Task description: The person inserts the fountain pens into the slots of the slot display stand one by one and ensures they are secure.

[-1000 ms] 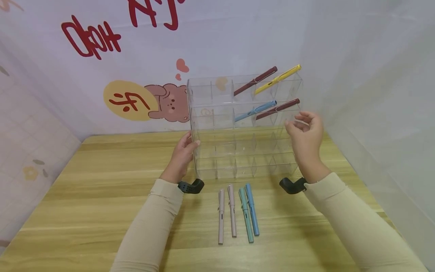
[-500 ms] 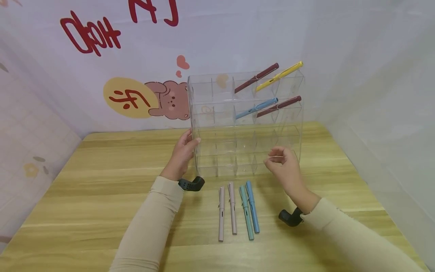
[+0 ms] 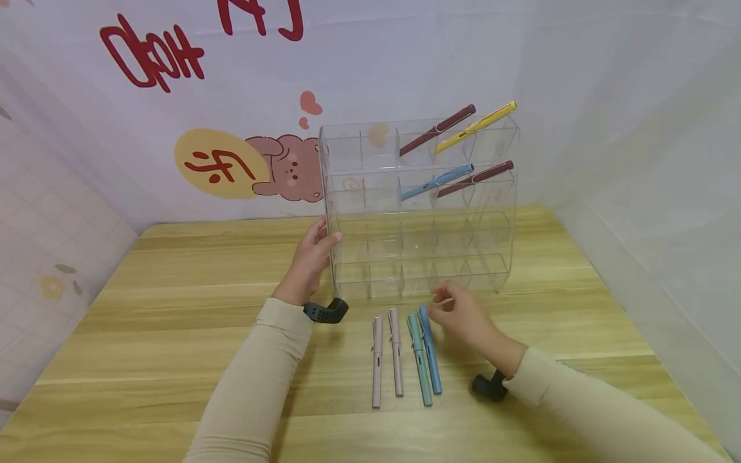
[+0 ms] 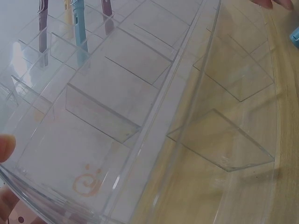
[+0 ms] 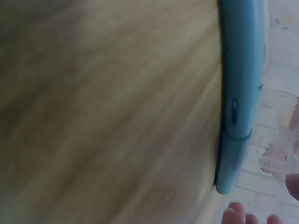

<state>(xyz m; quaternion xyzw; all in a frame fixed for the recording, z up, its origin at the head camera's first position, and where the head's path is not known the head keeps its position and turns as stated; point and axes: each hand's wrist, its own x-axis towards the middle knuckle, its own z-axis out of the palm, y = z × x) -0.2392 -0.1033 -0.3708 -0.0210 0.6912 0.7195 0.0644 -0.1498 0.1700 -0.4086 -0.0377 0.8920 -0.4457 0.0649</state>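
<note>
My left hand (image 3: 307,267) grips the left side of a clear acrylic pen rack (image 3: 382,245), thumb in front and fingers behind. In the left wrist view, a thumb tip (image 4: 6,147) and fingers lie on either side of the rack's panel. My right hand (image 3: 466,318), fingers loosely bent and holding nothing, hovers at the cap end of a blue pen (image 3: 431,363) on the table. Its fingertips (image 5: 233,213) show beyond that pen's end in the right wrist view. A teal pen (image 3: 422,363) lies alongside the blue one, and two pale pink pens (image 3: 377,370) lie to the left.
In the rack's top row lean a dark red pen (image 3: 438,130) and a yellow pen (image 3: 477,127). The row below holds a light blue pen (image 3: 437,182) and another dark red pen (image 3: 477,178). The wooden table (image 3: 173,334) meets a printed white backdrop (image 3: 405,58) behind the rack.
My right hand has come down from the rack's right side, moving left and toward me to the blue pen's cap end. The left hand keeps its grip on the rack.
</note>
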